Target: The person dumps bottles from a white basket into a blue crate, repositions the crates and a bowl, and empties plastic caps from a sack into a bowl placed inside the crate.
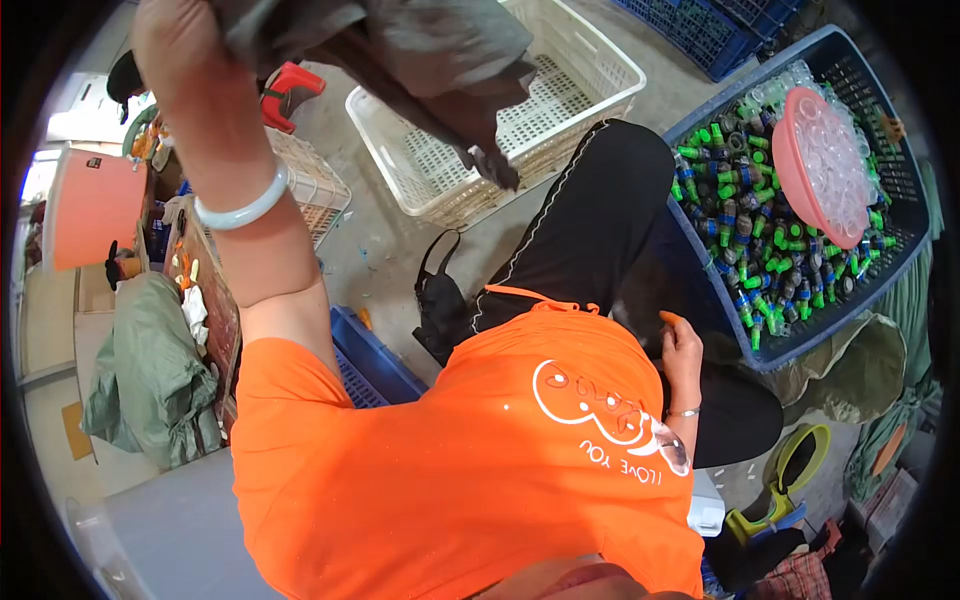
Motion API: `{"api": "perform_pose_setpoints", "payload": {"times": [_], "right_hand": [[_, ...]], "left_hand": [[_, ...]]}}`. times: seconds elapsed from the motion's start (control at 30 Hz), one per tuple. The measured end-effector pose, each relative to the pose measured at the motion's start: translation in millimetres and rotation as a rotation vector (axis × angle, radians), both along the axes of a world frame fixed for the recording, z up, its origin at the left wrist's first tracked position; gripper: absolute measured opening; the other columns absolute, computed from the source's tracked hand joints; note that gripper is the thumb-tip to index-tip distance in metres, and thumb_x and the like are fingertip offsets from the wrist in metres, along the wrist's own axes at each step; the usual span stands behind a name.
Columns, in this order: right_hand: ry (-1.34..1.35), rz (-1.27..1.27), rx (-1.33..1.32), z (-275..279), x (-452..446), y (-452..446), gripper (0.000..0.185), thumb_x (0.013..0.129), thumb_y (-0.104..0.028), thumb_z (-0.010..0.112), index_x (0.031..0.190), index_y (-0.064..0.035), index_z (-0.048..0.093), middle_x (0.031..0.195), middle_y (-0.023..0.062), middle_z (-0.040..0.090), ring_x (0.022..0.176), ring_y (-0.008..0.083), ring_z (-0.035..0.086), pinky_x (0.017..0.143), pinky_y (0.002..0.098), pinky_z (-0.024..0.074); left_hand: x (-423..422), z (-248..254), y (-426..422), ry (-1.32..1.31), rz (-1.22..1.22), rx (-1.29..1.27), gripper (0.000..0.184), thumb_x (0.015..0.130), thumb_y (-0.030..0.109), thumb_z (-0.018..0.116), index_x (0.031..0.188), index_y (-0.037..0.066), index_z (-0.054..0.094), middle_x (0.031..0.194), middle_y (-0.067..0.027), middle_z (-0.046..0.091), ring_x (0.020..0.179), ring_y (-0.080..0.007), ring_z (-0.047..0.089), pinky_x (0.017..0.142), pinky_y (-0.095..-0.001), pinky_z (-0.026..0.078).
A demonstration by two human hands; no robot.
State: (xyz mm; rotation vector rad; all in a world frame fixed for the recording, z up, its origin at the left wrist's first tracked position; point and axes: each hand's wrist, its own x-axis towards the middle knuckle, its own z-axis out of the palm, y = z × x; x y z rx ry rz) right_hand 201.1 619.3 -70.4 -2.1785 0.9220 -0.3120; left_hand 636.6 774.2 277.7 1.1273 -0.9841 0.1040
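My left hand (180, 30), raised at the upper left with a pale bangle on the wrist, grips a dark grey cloth sack (440, 50). Its fingers are partly cut off by the frame's edge. The sack hangs crumpled over a white plastic crate (600, 75) and hides part of it. My right hand (682, 352) is low beside my right thigh, with an orange covering on one fingertip. That finger is stretched out, the others are mostly hidden, and nothing shows in the hand.
At right, a large blue crate (690, 240) holds many small green-capped bottles (745, 220) and a pink basin (795, 165) of clear plastic pieces. A red stool (292, 92), a blue crate (375, 360) and a small black bag (440, 300) stand on the left side.
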Motion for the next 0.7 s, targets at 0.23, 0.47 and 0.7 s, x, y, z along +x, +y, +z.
{"api": "perform_pose_setpoints", "payload": {"times": [0.23, 0.47, 0.7], "right_hand": [[0.007, -0.019, 0.040, 5, 3, -2, 0.023, 0.081, 0.000, 0.053, 0.102, -0.0038, 0.061, 0.082, 0.0130, 0.061, 0.068, 0.0229, 0.058, 0.064, 0.0298, 0.0458], [0.037, -0.054, 0.104, 14, 4, 0, 0.023, 0.081, 0.000, 0.052, 0.101, -0.0036, 0.062, 0.080, 0.0125, 0.060, 0.066, 0.0221, 0.057, 0.063, 0.0295, 0.0454], [0.035, -0.077, 0.160, 19, 8, 0, 0.024, 0.080, 0.001, 0.052, 0.101, -0.0033, 0.062, 0.077, 0.0118, 0.058, 0.066, 0.0211, 0.057, 0.062, 0.0291, 0.0454]], "left_hand": [[2, -15, -22, -0.093, 0.025, 0.199, 0.023, 0.088, 0.010, 0.051, 0.109, 0.001, 0.054, 0.098, -0.0042, 0.060, 0.082, -0.0118, 0.058, 0.073, -0.0225, 0.047], [40, -95, -59, 0.061, 0.065, 0.212, 0.019, 0.085, 0.005, 0.053, 0.104, 0.003, 0.054, 0.093, -0.0027, 0.059, 0.083, -0.0080, 0.053, 0.075, -0.0211, 0.043], [60, -168, -57, -0.116, 0.379, 0.628, 0.030, 0.078, 0.013, 0.061, 0.106, 0.006, 0.054, 0.091, -0.0071, 0.059, 0.082, -0.0156, 0.055, 0.076, -0.0276, 0.045]]}}
